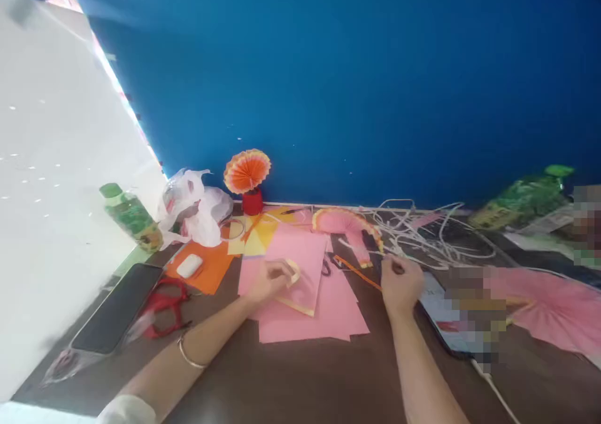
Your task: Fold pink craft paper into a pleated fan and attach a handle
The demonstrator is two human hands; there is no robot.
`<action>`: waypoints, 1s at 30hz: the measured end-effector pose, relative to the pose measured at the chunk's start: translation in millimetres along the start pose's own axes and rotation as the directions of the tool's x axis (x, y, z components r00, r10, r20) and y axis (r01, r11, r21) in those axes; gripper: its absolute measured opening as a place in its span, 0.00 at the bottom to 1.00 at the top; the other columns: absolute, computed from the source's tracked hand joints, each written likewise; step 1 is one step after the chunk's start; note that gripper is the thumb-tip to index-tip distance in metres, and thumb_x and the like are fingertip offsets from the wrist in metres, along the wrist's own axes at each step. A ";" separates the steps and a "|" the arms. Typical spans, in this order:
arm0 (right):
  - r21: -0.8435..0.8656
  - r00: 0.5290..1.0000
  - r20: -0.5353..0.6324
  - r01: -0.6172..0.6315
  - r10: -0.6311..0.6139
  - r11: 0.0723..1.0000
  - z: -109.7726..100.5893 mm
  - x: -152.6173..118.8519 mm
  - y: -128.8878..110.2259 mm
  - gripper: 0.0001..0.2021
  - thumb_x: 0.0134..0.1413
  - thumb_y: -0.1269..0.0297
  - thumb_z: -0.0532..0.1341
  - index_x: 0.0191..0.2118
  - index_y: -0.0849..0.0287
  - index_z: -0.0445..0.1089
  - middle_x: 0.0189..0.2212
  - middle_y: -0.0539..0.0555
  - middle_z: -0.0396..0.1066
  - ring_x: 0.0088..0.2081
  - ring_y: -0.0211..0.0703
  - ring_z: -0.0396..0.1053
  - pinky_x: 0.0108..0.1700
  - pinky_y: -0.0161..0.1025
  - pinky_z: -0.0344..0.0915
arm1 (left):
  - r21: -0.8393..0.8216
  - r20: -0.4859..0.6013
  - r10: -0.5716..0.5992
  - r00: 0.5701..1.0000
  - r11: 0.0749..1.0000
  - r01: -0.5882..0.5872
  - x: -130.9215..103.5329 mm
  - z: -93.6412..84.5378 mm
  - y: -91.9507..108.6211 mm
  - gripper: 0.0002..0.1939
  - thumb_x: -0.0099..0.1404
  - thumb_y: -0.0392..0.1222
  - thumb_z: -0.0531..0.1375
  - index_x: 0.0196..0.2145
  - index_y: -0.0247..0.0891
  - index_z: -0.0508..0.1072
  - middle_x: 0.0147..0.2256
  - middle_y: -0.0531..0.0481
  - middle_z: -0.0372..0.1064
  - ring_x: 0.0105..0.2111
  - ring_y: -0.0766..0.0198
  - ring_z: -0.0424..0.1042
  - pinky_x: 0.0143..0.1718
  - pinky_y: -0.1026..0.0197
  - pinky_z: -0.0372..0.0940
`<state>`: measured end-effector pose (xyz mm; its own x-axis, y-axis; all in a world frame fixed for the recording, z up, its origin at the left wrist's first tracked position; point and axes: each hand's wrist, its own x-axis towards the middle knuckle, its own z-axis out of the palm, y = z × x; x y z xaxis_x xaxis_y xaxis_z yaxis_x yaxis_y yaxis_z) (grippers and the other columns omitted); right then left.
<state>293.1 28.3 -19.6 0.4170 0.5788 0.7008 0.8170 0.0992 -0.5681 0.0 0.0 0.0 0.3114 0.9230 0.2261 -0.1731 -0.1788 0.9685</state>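
My left hand (pixel 268 281) is over a pink sheet (pixel 305 258) with a yellow band along its near edge. Its fingers are closed on a small curved pale yellow strip (pixel 294 272). More pink sheets (pixel 310 331) lie beneath. To the right, my right hand (pixel 402 284) is curled closed just above the dark table, beside a phone with a lit screen (pixel 434 302). The end of a thin orange strip (pixel 357 272) reaches this hand; whether the fingers grip it is hidden. A pleated pink paper piece with a yellow-orange edge (pixel 335 220) lies beyond.
Red scissors (pixel 164 308), a dark phone (pixel 117 308) and a white case (pixel 190 265) on orange paper (pixel 206 280) lie left. Behind are a plastic bag (pixel 206 214), an orange paper flower (pixel 248 172), and white cords (pixel 427 239). Green bottles (pixel 131 217) flank the table; a pink fan (pixel 554 311) lies right.
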 end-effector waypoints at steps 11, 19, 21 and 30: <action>0.412 0.610 0.790 -0.449 -0.065 0.793 -5.0 -40.5 -96.6 0.12 0.49 0.55 0.58 0.29 0.60 0.70 0.25 0.54 0.70 0.27 0.42 0.66 0.31 0.38 0.62 | -0.134 -0.049 -0.083 0.995 0.988 0.076 -1.9 -4.2 1.6 0.06 0.53 0.38 0.58 0.20 0.36 0.68 0.35 0.46 0.72 0.44 0.55 0.68 0.51 0.52 0.55; 0.406 0.394 0.914 -0.894 -0.098 0.190 5.0 -62.8 -128.0 0.14 0.49 0.52 0.59 0.32 0.58 0.74 0.34 0.56 0.73 0.37 0.44 0.68 0.42 0.40 0.62 | 0.047 0.133 0.072 0.988 0.996 -0.079 -2.1 -1.9 14.4 0.09 0.57 0.42 0.59 0.23 0.36 0.71 0.40 0.43 0.71 0.46 0.54 0.66 0.50 0.49 0.57; 0.368 0.364 0.930 -0.926 -0.056 0.081 6.0 -61.8 -126.1 0.14 0.47 0.53 0.60 0.32 0.58 0.74 0.35 0.56 0.73 0.38 0.45 0.68 0.43 0.41 0.62 | 0.145 0.187 0.124 0.975 0.978 -0.152 -2.2 -1.6 14.6 0.08 0.57 0.43 0.59 0.24 0.36 0.72 0.41 0.43 0.70 0.49 0.54 0.63 0.52 0.49 0.55; 0.359 0.378 0.915 -0.922 0.142 0.143 9.3 -62.5 -116.4 0.12 0.43 0.56 0.60 0.30 0.60 0.70 0.31 0.57 0.72 0.34 0.45 0.70 0.37 0.41 0.66 | 0.268 0.287 0.197 0.937 0.923 -0.276 -7.7 0.5 4.3 0.09 0.59 0.41 0.57 0.23 0.37 0.70 0.41 0.44 0.71 0.51 0.54 0.61 0.53 0.49 0.54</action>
<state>168.2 -11.9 -1.2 -0.0907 0.9734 -0.2104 -0.4107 -0.2290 -0.8825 -2.7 -8.1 2.5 0.5260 0.7322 0.4326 0.0047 -0.5111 0.8595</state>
